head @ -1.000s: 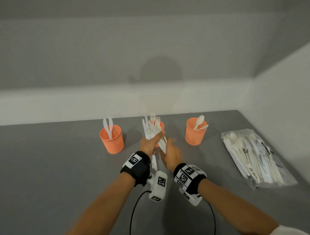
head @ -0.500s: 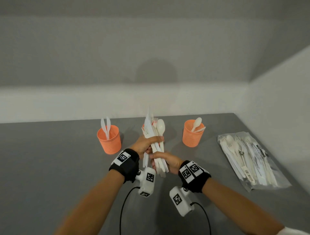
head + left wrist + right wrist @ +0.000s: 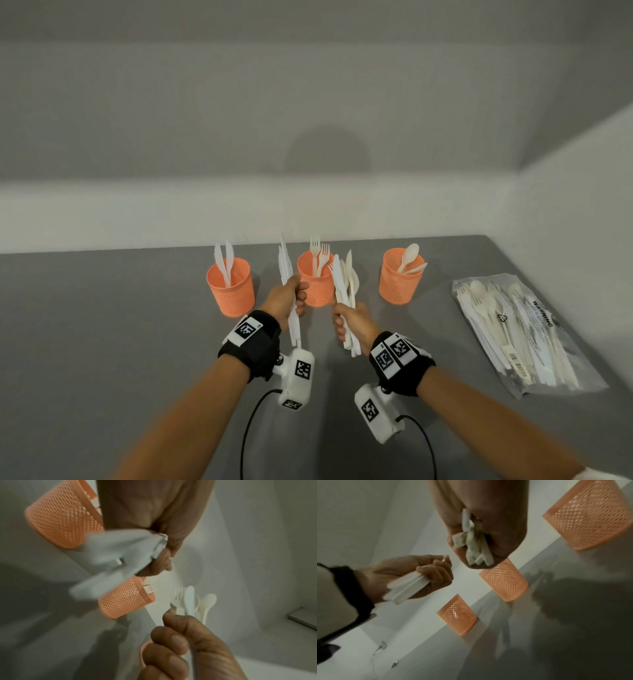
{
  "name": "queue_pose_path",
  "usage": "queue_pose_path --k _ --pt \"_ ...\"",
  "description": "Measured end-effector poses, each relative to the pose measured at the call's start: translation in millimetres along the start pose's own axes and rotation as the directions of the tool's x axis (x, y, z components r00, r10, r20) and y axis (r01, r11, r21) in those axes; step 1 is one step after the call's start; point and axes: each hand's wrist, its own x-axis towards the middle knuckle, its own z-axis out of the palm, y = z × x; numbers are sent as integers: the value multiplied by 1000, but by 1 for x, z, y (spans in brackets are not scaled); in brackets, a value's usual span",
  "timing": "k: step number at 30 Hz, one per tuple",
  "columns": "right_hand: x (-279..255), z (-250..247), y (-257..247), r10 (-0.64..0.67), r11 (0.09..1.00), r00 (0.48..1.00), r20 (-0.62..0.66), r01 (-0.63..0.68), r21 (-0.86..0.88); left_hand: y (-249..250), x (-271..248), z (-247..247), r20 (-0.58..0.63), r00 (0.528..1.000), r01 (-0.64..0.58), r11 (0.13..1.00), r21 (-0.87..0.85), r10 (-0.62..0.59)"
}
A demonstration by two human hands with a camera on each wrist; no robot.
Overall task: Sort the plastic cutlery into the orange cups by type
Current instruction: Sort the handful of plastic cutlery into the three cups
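Three orange mesh cups stand in a row on the grey table: the left cup (image 3: 231, 287) holds two knives, the middle cup (image 3: 315, 284) two forks, the right cup (image 3: 397, 277) spoons. My left hand (image 3: 287, 301) grips a thin upright bundle of white knives (image 3: 287, 270) between the left and middle cups. My right hand (image 3: 352, 325) grips a mixed bundle of cutlery (image 3: 346, 284), spoons and forks among it, just right of the middle cup. The wrist views show each fist closed round handle ends: the left hand's knives (image 3: 120, 555), the right hand's bundle (image 3: 474, 547).
A clear plastic bag (image 3: 520, 329) with more white cutlery lies at the right, near the side wall. Cables run from the wrist cameras toward me. The back wall rises directly behind the cups.
The single bundle held by both hands has been split. My left hand pulled the knives to the left, my right hand took the remainder to the right, uncovering the middle cup.
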Motion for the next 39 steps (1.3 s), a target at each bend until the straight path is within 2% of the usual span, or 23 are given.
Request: queue_pose_path --k 3,7,9,13,19,23,28,32,36,39 --pt "2 -4 2 4 1000 1000 3 -4 20 -4 -4 9 -27 998 -58 998 11 59" --pt "3 -4 4 -16 1000 1000 -7 16 -4 -10 -12 23 -17 977 -202 946 255 213" --pt "2 -2 4 -50 998 999 -11 49 -37 -14 -12 29 -35 970 -220 934 282 239" --pt "2 -1 6 -92 993 996 11 93 -76 -21 -11 38 -61 973 -200 948 246 221" --pt "0 -2 1 -51 997 996 69 54 -47 -19 -5 38 -81 977 -177 961 211 197" --pt "2 -3 0 -41 998 997 71 44 -44 -15 5 29 -114 976 -174 977 121 188" --pt "7 4 1 -58 996 992 109 65 -67 -20 9 23 -54 984 -162 980 112 169" --pt "16 9 5 -99 979 988 122 119 -168 -17 14 12 -88 983 -154 984 89 162" --pt "22 3 7 -26 990 994 108 41 -134 6 17 -16 -198 922 -303 938 167 333" --pt "29 -5 5 4 995 995 104 6 -103 43 27 -43 -342 813 -384 875 294 472"
